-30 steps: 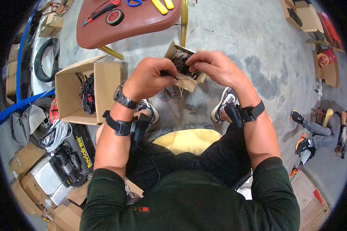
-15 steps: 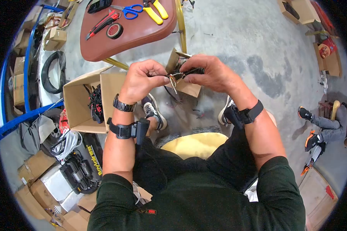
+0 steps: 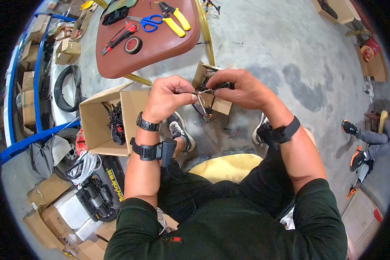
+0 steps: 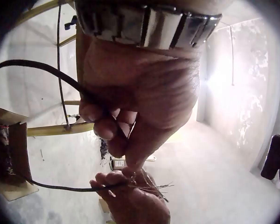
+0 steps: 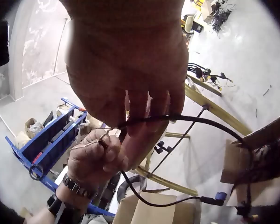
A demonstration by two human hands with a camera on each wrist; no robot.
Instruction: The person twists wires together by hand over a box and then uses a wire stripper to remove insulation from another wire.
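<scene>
Between both hands (image 3: 169,96) (image 3: 242,89), still the cable (image 5: 200,120)

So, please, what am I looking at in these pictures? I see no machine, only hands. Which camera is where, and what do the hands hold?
There is no machine here: a person works with bare hands and wears three cameras. The big picture comes from the head camera, looking down. The other two come from cameras on the wrists, so each shows its own hand from very near. The left hand and the right hand both pinch a black cable, whose bare strands show at the fingertips. In front, a red-brown seat carries blue scissors, yellow-handled pliers, a tape roll and a red knife.
</scene>
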